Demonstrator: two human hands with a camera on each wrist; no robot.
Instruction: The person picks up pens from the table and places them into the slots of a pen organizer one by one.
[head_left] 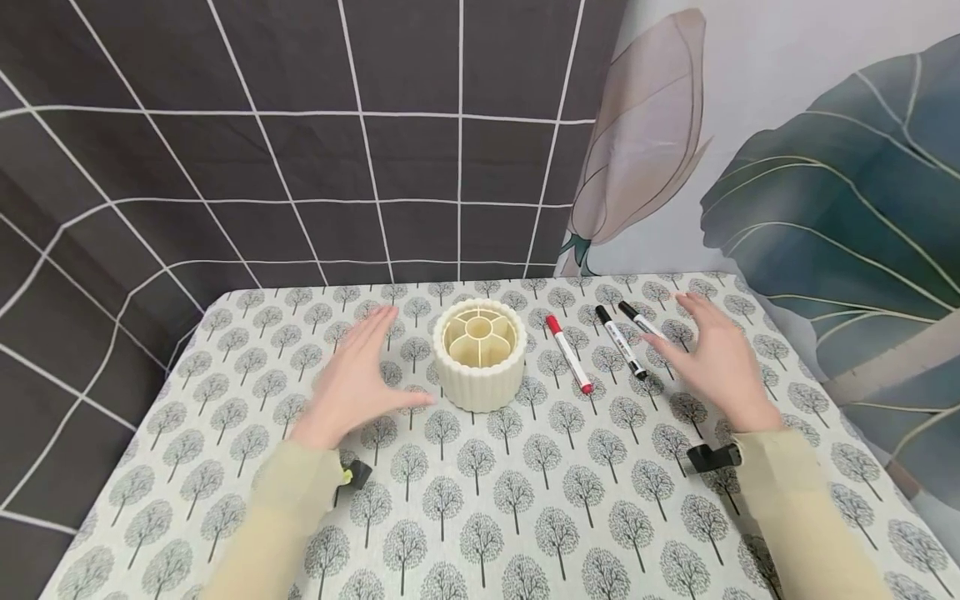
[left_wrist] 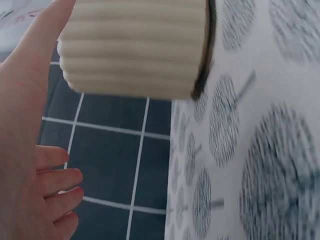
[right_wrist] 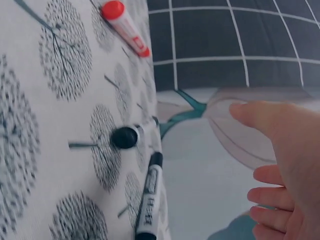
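Note:
A cream, ribbed round pen holder (head_left: 480, 379) with several compartments stands upright on the table. Just left of it hovers my left hand (head_left: 356, 375), fingers extended and thumb spread toward the holder, gripping nothing. The left wrist view shows the holder's ribbed side (left_wrist: 135, 50) close to the thumb. Over on the right, my right hand (head_left: 712, 358) is held with fingers apart and nothing in it. Nearest to it lies a black-capped marker (head_left: 641, 319); beside that are another black marker (head_left: 620, 342) and a red marker (head_left: 570, 354). In the right wrist view the red marker (right_wrist: 125, 27) also shows.
A cloth printed with trees (head_left: 480, 500) covers the table. Behind it hangs a dark curtain with a white grid (head_left: 405, 158). To the right is a pale curtain with large flower and leaf prints (head_left: 825, 200). Black straps with small mounts sit at both wrists.

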